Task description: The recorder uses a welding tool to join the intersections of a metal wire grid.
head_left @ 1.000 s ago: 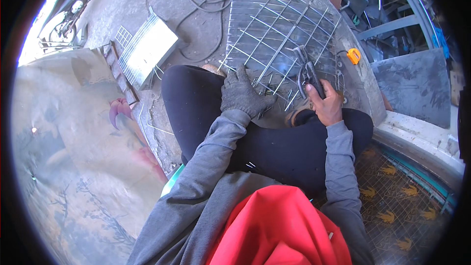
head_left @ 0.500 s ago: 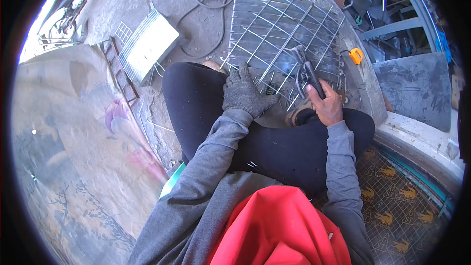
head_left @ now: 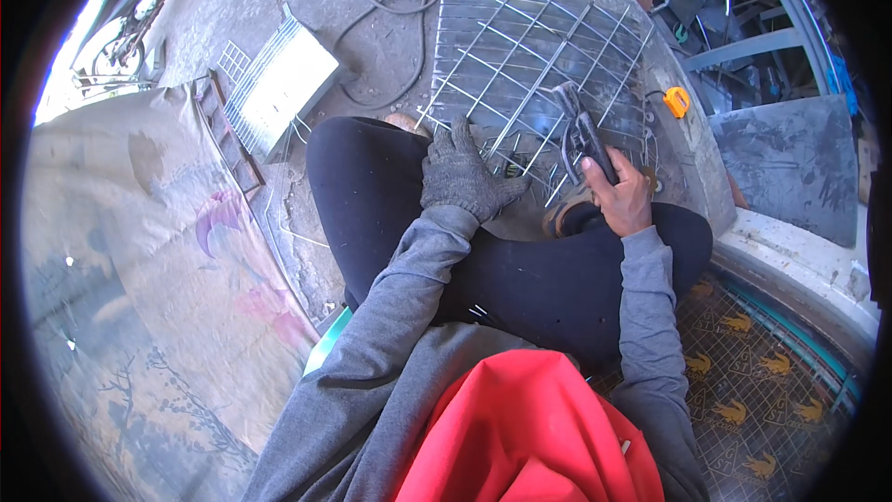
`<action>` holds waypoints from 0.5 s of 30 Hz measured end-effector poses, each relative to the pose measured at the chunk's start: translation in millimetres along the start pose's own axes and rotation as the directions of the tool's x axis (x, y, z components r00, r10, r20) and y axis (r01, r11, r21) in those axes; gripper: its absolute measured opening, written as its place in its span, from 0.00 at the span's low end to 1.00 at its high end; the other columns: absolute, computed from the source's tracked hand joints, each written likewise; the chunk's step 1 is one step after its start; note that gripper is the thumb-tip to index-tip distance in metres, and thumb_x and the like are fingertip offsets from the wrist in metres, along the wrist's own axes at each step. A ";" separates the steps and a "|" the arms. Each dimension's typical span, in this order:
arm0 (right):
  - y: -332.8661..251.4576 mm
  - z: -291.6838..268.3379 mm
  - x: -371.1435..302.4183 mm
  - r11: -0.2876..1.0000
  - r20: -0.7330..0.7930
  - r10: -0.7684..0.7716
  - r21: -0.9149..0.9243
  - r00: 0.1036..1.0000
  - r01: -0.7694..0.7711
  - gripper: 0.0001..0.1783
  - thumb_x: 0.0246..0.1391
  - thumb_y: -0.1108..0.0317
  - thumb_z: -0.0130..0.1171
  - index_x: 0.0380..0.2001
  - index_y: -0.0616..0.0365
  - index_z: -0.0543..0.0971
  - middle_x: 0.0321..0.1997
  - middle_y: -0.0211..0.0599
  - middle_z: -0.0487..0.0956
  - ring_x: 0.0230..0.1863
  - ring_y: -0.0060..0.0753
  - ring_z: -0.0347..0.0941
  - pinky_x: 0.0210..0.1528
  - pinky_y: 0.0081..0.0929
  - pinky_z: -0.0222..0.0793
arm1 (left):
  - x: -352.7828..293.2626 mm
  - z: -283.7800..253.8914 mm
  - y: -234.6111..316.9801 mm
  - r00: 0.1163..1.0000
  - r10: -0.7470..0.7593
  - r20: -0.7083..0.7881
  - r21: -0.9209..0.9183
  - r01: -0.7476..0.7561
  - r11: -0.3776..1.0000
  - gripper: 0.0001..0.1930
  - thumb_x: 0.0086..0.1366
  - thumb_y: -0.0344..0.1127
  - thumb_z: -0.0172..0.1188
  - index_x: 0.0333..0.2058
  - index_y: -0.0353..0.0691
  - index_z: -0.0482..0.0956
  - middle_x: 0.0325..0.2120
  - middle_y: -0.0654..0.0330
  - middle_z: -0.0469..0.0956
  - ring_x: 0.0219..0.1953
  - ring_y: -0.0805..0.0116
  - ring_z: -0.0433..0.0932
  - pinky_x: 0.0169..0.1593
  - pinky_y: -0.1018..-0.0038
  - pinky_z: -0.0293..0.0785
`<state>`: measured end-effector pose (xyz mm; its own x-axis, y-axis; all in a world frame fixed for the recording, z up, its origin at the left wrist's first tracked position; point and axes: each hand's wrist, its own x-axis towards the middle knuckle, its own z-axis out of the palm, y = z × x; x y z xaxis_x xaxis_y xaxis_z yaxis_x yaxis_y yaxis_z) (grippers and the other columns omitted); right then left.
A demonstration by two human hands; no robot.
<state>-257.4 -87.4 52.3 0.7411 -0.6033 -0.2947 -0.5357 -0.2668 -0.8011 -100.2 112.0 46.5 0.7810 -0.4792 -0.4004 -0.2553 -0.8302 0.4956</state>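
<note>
A grid of crossed metal rods (head_left: 557, 65) lies over a dark ribbed sheet (head_left: 455, 28) in front of my crossed legs. My left hand (head_left: 462, 172), in a grey knit glove, rests at the grid's near left corner with its thumb out to the side and its fingers extended. My bare right hand (head_left: 621, 191) grips a black-handled tool (head_left: 583, 135) with a metal head and a curved part along its left side. Its head is over the near right part of the grid; whether they touch, I cannot tell. The tool's exact kind is unclear.
A yellow-orange tape measure (head_left: 676, 102) sits on the ledge at right, above a dark flat panel (head_left: 790, 167). Looped cable (head_left: 390, 5) lies on the floor ahead. A bright metal box-like piece (head_left: 283, 84) stands left, near a patterned cloth sheet (head_left: 158, 251). Scrap metal fills the far right.
</note>
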 end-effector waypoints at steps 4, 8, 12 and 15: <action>0.4 -0.1 0.0 1.000 0.003 -0.011 0.024 1.000 0.011 0.22 0.63 0.52 0.66 0.49 0.60 0.83 0.33 0.40 0.84 0.36 0.26 0.80 0.41 0.31 0.74 | -2.5 6.1 -4.1 0.991 0.088 -0.101 0.002 -0.089 0.996 0.62 0.43 0.61 0.80 0.74 0.49 0.57 0.62 0.31 0.64 0.62 0.32 0.70 0.64 0.48 0.70; -2.4 -2.9 -1.9 1.000 -0.004 -0.001 0.019 1.000 0.002 0.22 0.63 0.52 0.66 0.49 0.59 0.83 0.33 0.39 0.84 0.35 0.26 0.79 0.40 0.31 0.74 | -5.5 4.3 -1.4 0.988 0.139 -0.063 0.014 -0.138 0.990 0.53 0.45 0.60 0.78 0.71 0.65 0.65 0.61 0.30 0.65 0.61 0.31 0.70 0.63 0.48 0.71; -2.0 -1.6 -1.5 1.000 -0.007 -0.005 0.027 1.000 0.005 0.22 0.63 0.52 0.66 0.49 0.59 0.83 0.32 0.39 0.83 0.34 0.26 0.78 0.40 0.31 0.73 | -5.8 11.2 -10.4 0.958 0.262 -0.119 0.045 -0.258 0.965 0.45 0.49 0.61 0.76 0.68 0.70 0.70 0.60 0.30 0.66 0.60 0.31 0.71 0.62 0.47 0.71; 1.8 -2.1 -0.3 1.000 -0.001 -0.013 0.026 1.000 0.013 0.21 0.63 0.53 0.66 0.48 0.59 0.83 0.32 0.39 0.83 0.34 0.26 0.78 0.40 0.31 0.73 | -6.4 11.3 -9.2 0.944 0.293 -0.149 0.068 -0.286 0.956 0.44 0.51 0.61 0.74 0.68 0.70 0.71 0.59 0.30 0.66 0.60 0.31 0.71 0.61 0.46 0.71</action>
<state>-259.5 -89.3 52.0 0.7476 -0.6007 -0.2832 -0.5152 -0.2555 -0.8181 -109.2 119.6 35.8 0.7480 -0.6532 -0.1179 -0.5061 -0.6762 0.5354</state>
